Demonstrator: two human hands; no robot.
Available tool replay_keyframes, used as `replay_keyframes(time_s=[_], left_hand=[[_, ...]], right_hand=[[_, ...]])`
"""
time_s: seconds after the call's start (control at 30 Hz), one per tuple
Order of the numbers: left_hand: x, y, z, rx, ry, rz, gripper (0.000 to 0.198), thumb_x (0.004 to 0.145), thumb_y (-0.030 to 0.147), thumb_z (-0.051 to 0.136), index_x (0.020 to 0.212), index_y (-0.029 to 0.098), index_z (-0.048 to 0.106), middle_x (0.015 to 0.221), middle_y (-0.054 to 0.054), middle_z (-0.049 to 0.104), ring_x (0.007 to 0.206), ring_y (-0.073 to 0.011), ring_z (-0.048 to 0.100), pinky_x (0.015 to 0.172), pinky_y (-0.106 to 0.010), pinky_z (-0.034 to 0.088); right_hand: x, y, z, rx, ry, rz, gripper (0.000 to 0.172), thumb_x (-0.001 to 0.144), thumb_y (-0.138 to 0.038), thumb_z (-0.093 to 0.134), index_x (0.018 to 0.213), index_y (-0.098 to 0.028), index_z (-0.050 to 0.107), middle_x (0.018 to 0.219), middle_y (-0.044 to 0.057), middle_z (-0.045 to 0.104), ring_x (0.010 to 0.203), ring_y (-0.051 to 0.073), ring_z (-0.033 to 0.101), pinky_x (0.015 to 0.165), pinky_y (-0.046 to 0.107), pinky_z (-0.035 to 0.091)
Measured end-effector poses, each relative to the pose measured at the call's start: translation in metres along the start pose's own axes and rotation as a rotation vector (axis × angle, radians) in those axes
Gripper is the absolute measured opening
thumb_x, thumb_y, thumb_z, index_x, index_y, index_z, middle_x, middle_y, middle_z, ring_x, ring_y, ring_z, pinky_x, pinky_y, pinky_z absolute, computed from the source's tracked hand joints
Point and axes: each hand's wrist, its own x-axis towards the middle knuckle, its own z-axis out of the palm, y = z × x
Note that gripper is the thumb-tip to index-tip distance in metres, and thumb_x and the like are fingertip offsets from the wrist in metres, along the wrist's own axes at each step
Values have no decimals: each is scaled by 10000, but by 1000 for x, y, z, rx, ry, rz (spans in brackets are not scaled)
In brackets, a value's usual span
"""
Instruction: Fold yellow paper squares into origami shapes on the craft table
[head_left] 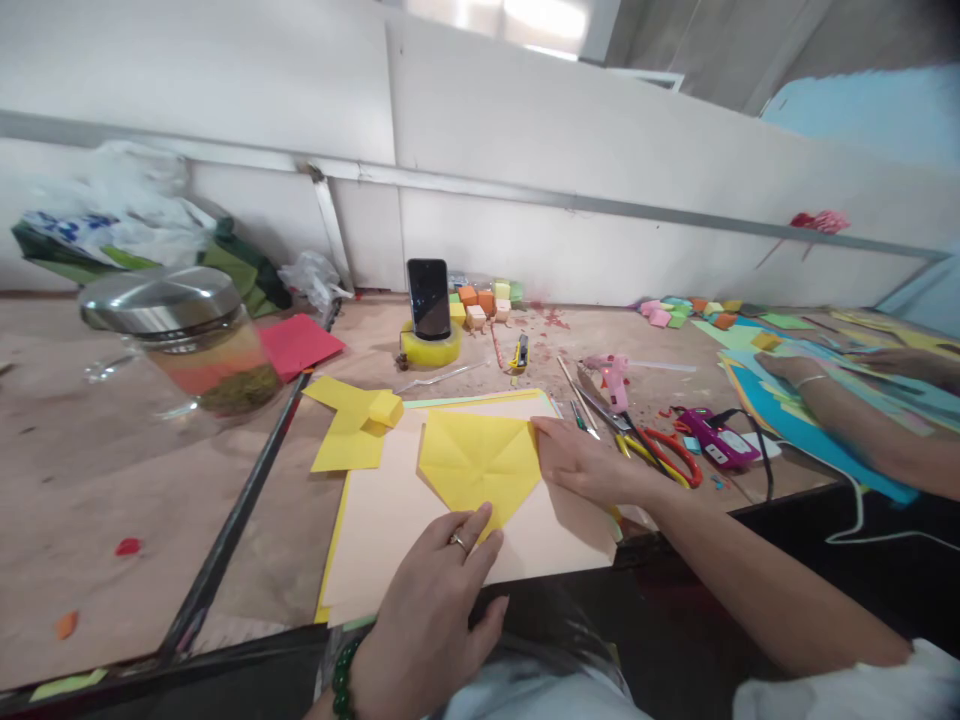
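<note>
A folded yellow paper (480,462) with crease lines lies on a pale peach sheet (390,530) at the table's near edge. My left hand (435,600), wearing a ring and a green bead bracelet, lies flat with its fingertips pressing the paper's lower point. Over at the paper's right corner, my right hand (581,465) presses down with fingers stretched flat. Neither hand holds anything.
More yellow paper (352,425) lies left of the sheet. A lidded glass jar (199,345), red paper (300,343), a phone on a tape roll (429,300), coloured blocks (484,298), a glue gun (615,380) and scissors (660,445) surround it. Another person's arm (862,420) rests on coloured sheets at right.
</note>
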Motion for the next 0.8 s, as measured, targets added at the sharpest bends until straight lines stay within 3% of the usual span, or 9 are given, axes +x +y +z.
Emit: replay_keyframes(time_s=[0.1, 0.17, 0.3, 0.37, 0.5, 0.57, 0.67, 0.8], left_hand=[[0, 0, 0, 9, 14, -8, 403, 720, 139, 595, 1121, 117, 635, 1255, -165, 633, 1068, -300, 587, 896, -468, 560], [0, 0, 0, 22, 21, -7, 410, 721, 143, 594, 1128, 123, 637, 1259, -159, 633, 1066, -300, 592, 896, -474, 561], [0, 0, -1, 36, 17, -4, 428, 723, 131, 589, 1148, 123, 636, 1268, -155, 630, 1074, -297, 596, 898, -477, 563], [-1, 0, -1, 38, 17, 1, 426, 725, 129, 589, 1148, 122, 638, 1267, -154, 631, 1079, -295, 598, 900, -473, 562], [-4, -2, 0, 44, 28, 16, 447, 723, 142, 620, 1170, 122, 620, 1268, -155, 630, 1091, -302, 603, 908, -476, 557], [-5, -2, 1, 47, 31, 19, 450, 730, 173, 651, 1175, 129, 602, 1270, -155, 629, 1102, -312, 602, 902, -487, 558], [-5, -2, 2, 47, 47, 5, 384, 762, 213, 673, 1127, 145, 573, 1248, -154, 637, 1120, -313, 599, 911, -486, 551], [-2, 0, -3, 26, 88, -11, 384, 811, 258, 646, 1143, 155, 482, 1133, -150, 669, 1034, -289, 644, 935, -504, 525]], right_hand=[[-1, -4, -1, 6, 174, 3, 523, 850, -205, 464, 1372, -196, 429, 1376, 141, 502, 1312, 259, 439, 1092, 517, 348], [-2, -18, 3, -9, 233, 5, 548, 863, -302, 515, 1390, -200, 403, 1408, 145, 465, 1336, 273, 400, 1096, 532, 331], [-2, -38, 13, -23, 78, 12, 904, 696, -428, 730, 1447, -125, 330, 1476, 203, 360, 1377, 338, 315, 1112, 535, 308], [0, -32, 14, -8, 19, -20, 845, 736, -363, 694, 1455, -129, 319, 1480, 205, 358, 1384, 325, 314, 1121, 531, 297], [0, -3, 3, -21, 34, -73, 690, 805, -214, 565, 1451, -163, 326, 1457, 178, 401, 1383, 285, 337, 1117, 535, 311], [-4, 4, -4, -59, 80, -125, 713, 761, -110, 515, 1446, -185, 333, 1466, 162, 390, 1397, 270, 320, 1104, 523, 338], [-11, 1, -7, -170, 185, -190, 724, 709, -57, 514, 1406, -216, 402, 1495, 141, 358, 1382, 280, 346, 1071, 515, 383], [-12, -8, -2, -359, 313, -356, 459, 791, -68, 529, 1223, -217, 580, 1396, 136, 502, 1316, 283, 440, 1053, 537, 388]])
